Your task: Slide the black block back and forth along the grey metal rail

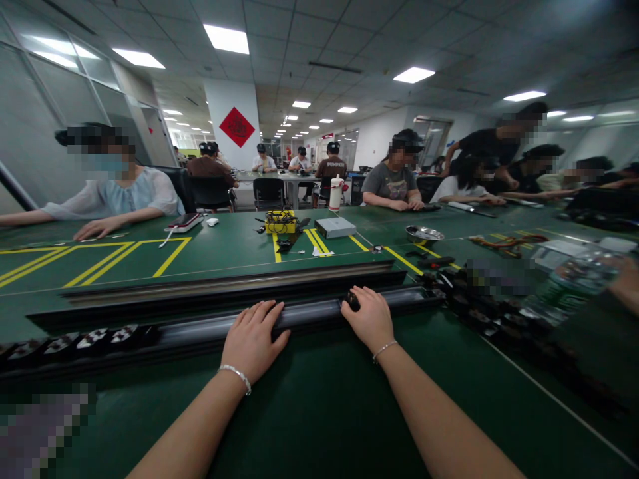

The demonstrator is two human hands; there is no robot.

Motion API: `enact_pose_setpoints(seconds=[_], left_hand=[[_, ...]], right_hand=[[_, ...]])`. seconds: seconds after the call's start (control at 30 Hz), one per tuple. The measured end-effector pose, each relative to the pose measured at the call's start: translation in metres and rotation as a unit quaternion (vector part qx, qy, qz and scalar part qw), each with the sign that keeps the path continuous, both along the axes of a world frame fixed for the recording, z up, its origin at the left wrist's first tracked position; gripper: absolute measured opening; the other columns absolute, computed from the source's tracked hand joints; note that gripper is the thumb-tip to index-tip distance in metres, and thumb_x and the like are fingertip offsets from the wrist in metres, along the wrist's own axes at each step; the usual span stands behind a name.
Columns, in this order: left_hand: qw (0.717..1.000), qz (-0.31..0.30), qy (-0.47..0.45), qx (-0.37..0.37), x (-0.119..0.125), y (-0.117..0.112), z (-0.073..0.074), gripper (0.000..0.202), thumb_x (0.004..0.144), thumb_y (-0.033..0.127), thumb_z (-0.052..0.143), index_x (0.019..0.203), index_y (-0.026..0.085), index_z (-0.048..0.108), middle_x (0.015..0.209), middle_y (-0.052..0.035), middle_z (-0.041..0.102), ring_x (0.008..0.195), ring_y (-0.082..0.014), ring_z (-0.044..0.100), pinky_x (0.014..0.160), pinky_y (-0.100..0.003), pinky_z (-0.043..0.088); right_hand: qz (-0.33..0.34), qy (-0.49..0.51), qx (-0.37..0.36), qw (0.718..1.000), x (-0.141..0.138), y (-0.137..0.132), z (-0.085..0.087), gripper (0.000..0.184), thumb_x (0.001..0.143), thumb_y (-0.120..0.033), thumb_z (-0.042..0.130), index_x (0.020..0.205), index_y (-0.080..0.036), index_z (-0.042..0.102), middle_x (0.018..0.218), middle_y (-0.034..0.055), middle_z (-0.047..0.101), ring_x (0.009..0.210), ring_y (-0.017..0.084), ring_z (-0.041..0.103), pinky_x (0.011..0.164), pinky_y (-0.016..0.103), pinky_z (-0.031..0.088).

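A long dark channel [309, 311] with a smooth grey inner surface runs across the table in front of me. My left hand [253, 339] rests on the channel with its fingers stretched out and the thumb apart. Farther right, my right hand [370, 318] pinches a small black part [353, 301] at the channel; its exact kind is unclear. Toward the channel's left end sits a row of several black parts [92, 339] with metal pieces on top. Just behind lie more long black rails [219, 293], parallel to the channel.
Several black parts [499, 313] are heaped at the right, near a blurred plastic bottle [574, 283]. Across the green table [319, 412] are a metal bowl [424, 234], a grey box [335, 227], a yellow box [280, 221] with black cables, and seated people.
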State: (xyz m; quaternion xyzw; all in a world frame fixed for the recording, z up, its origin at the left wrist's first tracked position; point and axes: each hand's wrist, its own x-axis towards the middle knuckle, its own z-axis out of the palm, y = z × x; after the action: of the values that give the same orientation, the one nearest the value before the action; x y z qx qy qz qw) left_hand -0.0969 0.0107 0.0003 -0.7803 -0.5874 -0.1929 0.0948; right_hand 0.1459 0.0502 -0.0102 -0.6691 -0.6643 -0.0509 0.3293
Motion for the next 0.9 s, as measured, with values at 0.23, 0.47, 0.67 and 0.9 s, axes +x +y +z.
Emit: enact_pose_setpoints(seconds=[0.23,0.47,0.67,0.9], left_hand=[[1.0,0.0,-0.004,-0.007,-0.0001,0.0005,0.0003,0.047,0.078,0.042,0.046,0.121,0.025,0.048,0.127,-0.0042,0.05,0.118,-0.0229,0.043,0.099,-0.04,0.033],[1.0,-0.001,-0.007,-0.001,-0.0003,0.0006,-0.001,0.047,0.077,0.042,0.046,0.121,0.026,0.048,0.128,-0.004,0.05,0.118,-0.0231,0.042,0.1,-0.04,0.032],[1.0,0.001,0.004,-0.006,0.0003,-0.0004,0.0009,0.048,0.078,0.043,0.044,0.122,0.025,0.047,0.128,-0.0037,0.05,0.118,-0.0231,0.043,0.099,-0.041,0.032],[1.0,0.004,0.007,-0.006,-0.0003,0.0007,0.0004,0.048,0.078,0.043,0.044,0.122,0.024,0.047,0.128,-0.0037,0.049,0.118,-0.0237,0.042,0.099,-0.041,0.033]], right_hand=[[0.026,-0.013,-0.014,0.999,0.0062,0.0017,0.001,0.039,0.073,-0.037,0.049,0.104,-0.017,0.063,0.114,0.006,0.06,0.112,0.022,0.047,0.097,0.037,0.031],[0.027,-0.02,-0.013,0.999,0.0079,0.0029,0.0006,0.04,0.072,-0.035,0.049,0.104,-0.017,0.062,0.114,0.0055,0.06,0.112,0.021,0.047,0.098,0.035,0.031],[0.023,-0.018,-0.007,1.0,0.0073,0.0032,-0.0015,0.04,0.071,-0.032,0.048,0.104,-0.016,0.063,0.114,0.0054,0.06,0.112,0.022,0.047,0.098,0.035,0.031],[0.022,-0.012,-0.008,1.0,0.0061,0.003,-0.0003,0.039,0.071,-0.032,0.048,0.103,-0.016,0.063,0.112,0.0062,0.061,0.111,0.022,0.047,0.098,0.036,0.03]])
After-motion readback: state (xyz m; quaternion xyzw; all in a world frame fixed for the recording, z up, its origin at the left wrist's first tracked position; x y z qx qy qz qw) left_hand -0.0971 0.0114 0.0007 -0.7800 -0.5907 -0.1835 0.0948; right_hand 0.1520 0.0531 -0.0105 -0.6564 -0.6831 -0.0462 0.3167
